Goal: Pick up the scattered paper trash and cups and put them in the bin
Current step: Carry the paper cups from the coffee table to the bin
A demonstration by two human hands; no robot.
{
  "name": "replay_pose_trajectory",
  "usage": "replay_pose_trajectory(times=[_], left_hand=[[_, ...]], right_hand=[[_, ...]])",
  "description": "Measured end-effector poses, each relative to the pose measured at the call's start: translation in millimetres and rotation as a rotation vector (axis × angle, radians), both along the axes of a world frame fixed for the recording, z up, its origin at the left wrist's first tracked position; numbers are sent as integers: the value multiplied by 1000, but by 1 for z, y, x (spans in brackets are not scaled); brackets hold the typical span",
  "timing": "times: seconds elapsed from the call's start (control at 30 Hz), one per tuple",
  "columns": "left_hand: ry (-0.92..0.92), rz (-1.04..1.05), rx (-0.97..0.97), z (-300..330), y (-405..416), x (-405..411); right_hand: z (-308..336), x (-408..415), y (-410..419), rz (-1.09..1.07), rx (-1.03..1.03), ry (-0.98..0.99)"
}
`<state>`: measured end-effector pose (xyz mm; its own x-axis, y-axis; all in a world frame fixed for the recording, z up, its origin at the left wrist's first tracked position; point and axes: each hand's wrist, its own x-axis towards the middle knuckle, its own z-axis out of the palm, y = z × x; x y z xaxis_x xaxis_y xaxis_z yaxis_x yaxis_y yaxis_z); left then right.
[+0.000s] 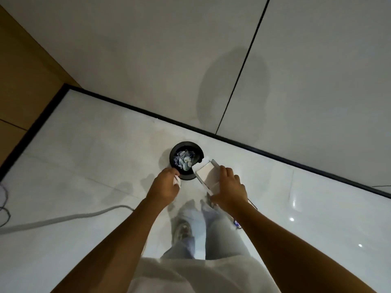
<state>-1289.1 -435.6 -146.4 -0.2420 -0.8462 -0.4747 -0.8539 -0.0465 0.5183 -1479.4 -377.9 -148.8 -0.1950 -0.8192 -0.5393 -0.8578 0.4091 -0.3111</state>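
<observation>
- Nearest us, the left hand (pixel 164 186) is curled round a small crumpled white paper scrap (pixel 177 181), held just short of the bin's rim, likely poised to drop it in.
- Alongside, the right hand (pixel 229 188) grips a flat white cardboard box (pixel 206 173), tilted with its far end toward the opening.
- Beyond both, the round black bin (pixel 186 160) stands on the glossy white floor (pixel 95 166), already holding crumpled paper (pixel 184 159).
</observation>
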Motion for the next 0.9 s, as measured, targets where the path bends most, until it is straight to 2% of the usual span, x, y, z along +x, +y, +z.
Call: replay_pose_trajectory(times=[0.27,0.4,0.8,0.9], left_hand=[[-88,182,68,-72,-97,-50],[-74,251,91,-128,-138,-72],[-179,102,122,-333,-192,-68],[-180,57,265,-377,-195,-65]], right_hand=[[-65,-51,-128,144,63,8],[-119,-64,-185,196,89,-23],[-322,-56,-244,194,179,-69],[-359,-51,-244,177,174,-76]])
